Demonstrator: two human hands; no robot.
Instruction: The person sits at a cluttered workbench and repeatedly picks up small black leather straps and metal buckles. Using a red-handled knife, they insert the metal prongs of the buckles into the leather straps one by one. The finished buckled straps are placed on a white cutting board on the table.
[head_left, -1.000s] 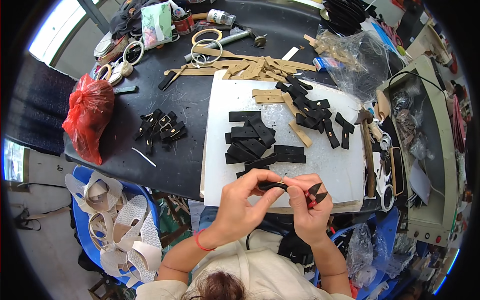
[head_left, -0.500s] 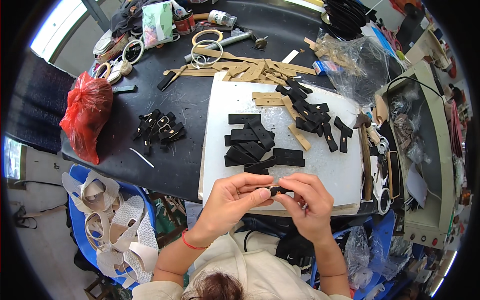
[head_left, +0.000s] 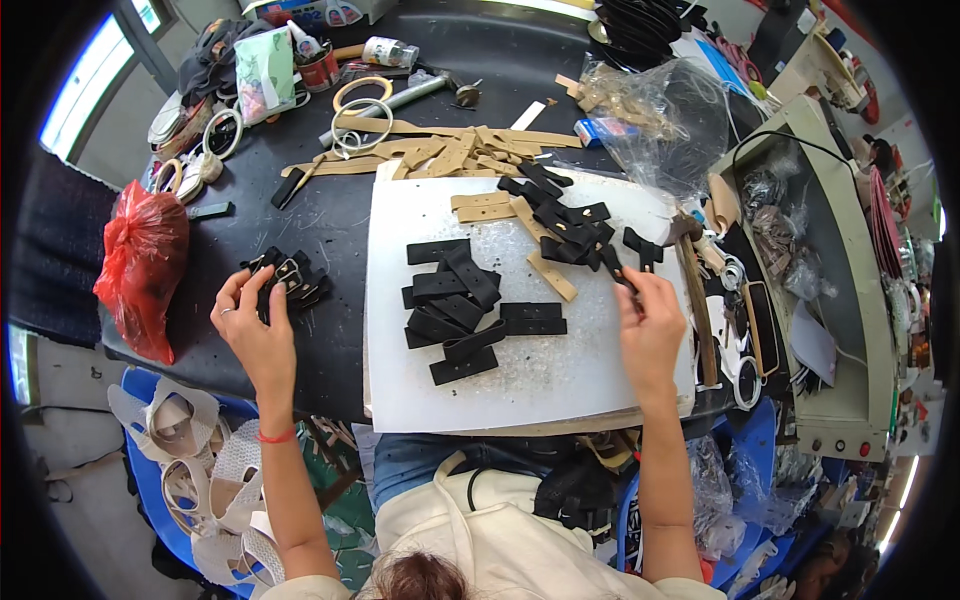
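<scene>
Black buckled straps [head_left: 285,278] under the left hand [head_left: 252,325] (fingers spread); right hand [head_left: 648,318] pinches a strap [head_left: 614,266].

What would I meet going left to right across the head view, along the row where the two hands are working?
Red plastic bag → left hand on the small pile of black buckled straps → white work board → heap of flat black leather strips → right hand pinching a black strap piece → long brown wooden stick.

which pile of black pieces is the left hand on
The small pile with metal buckles on the dark table, left of the white board; left hand touches it.
</scene>
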